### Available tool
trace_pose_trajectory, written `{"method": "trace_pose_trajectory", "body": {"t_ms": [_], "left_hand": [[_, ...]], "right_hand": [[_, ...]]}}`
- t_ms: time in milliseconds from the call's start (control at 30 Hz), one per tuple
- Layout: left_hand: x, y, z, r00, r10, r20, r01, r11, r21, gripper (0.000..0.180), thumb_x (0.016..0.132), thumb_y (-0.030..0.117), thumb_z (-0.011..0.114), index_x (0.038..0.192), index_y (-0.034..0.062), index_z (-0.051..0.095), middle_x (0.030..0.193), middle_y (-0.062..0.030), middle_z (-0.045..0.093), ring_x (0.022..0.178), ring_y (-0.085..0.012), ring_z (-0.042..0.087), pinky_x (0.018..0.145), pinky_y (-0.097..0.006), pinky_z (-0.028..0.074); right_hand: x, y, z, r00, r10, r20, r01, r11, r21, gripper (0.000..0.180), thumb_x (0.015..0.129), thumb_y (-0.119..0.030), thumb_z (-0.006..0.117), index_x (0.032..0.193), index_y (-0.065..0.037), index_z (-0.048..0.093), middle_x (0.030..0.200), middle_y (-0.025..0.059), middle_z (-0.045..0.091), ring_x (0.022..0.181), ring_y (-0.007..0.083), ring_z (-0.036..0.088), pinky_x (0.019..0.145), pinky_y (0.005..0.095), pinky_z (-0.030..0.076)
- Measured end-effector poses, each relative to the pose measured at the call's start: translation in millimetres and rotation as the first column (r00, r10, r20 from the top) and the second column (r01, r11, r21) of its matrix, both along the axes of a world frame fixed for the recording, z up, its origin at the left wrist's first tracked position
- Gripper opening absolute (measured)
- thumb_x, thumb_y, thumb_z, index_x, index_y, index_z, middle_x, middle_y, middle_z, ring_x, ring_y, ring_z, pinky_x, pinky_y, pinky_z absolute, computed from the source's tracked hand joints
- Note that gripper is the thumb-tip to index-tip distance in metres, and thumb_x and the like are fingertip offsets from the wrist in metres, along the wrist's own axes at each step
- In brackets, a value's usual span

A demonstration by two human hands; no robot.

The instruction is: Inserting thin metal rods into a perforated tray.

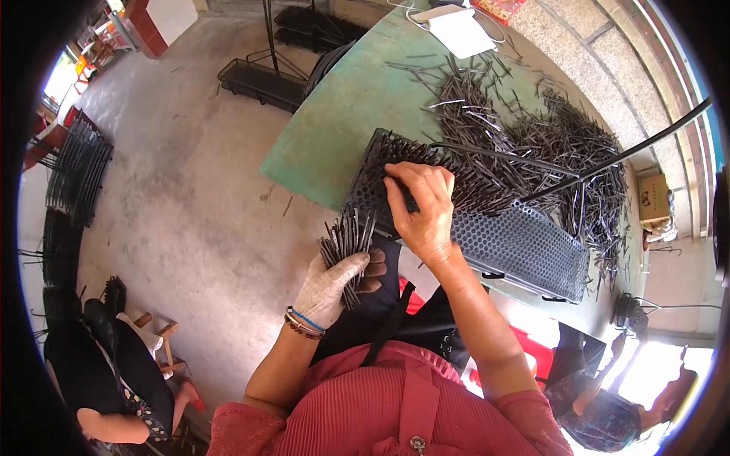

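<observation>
My left hand (pixel 333 283), in a worn glove, is closed around a bundle of thin black metal pins (pixel 346 242) that fan upward. My right hand (pixel 423 210) is bare and rests on a black perforated plate (pixel 517 243), its fingertips pinching at pins stuck upright in the plate's holes. The plate lies tilted over the near edge of a green table (pixel 342 114). The left part of the plate bristles with inserted pins (pixel 471 190); the right part shows bare holes.
A big heap of loose black pins (pixel 547 137) covers the table behind the plate. A long black rod (pixel 631 152) crosses above it. A white box (pixel 460 30) lies at the far end. Wire racks (pixel 258 80) stand on the concrete floor. Other people sit at lower left (pixel 114 380) and lower right (pixel 608 410).
</observation>
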State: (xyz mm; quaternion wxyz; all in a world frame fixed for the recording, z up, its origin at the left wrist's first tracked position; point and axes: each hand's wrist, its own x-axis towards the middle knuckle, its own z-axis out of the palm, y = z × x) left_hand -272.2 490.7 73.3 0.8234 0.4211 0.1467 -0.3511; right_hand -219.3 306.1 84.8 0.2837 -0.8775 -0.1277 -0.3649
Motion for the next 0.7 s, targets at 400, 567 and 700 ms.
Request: {"method": "trace_pose_trajectory", "body": {"t_ms": [400,567,700], "left_hand": [[-0.4,-2.6,-2.7,0.999,0.027,0.030,-0.027,0.999,0.016,0.022,0.092,0.013,0.065,0.110,0.0009,0.063,0.099,-0.0093,0.071,0.082,-0.0162,0.068,0.068,-0.028,0.056],[-0.9,-0.6,1.2,0.996,0.055,0.073,-0.051,0.997,-0.066,0.025,0.092,0.014,0.065,0.112,0.0005,0.062,0.100,-0.0103,0.070,0.081,-0.0155,0.067,0.068,-0.028,0.055],[-1.8,0.1,4.6,0.991,0.021,0.135,-0.012,0.997,-0.071,0.027,0.092,0.014,0.065,0.115,0.0008,0.061,0.102,-0.0108,0.070,0.083,-0.0161,0.067,0.069,-0.028,0.056]], "right_hand": [[-2.4,0.3,9.8,0.999,-0.030,-0.044,0.024,0.990,-0.136,0.014,0.076,-0.009,0.077,0.089,-0.008,0.073,0.096,0.0019,0.066,0.091,0.0232,0.058,0.085,0.0373,0.039],[-22.3,6.1,30.2,0.956,0.058,-0.287,-0.016,0.989,0.147,0.027,0.078,-0.013,0.078,0.102,-0.001,0.071,0.092,0.0096,0.069,0.084,0.0251,0.061,0.076,0.0348,0.050],[-35.0,8.8,33.0,0.587,0.458,-0.667,0.126,0.763,0.634,0.038,0.085,-0.027,0.077,0.112,-0.002,0.069,0.096,0.0074,0.073,0.084,0.0206,0.066,0.078,0.0309,0.052]]}}
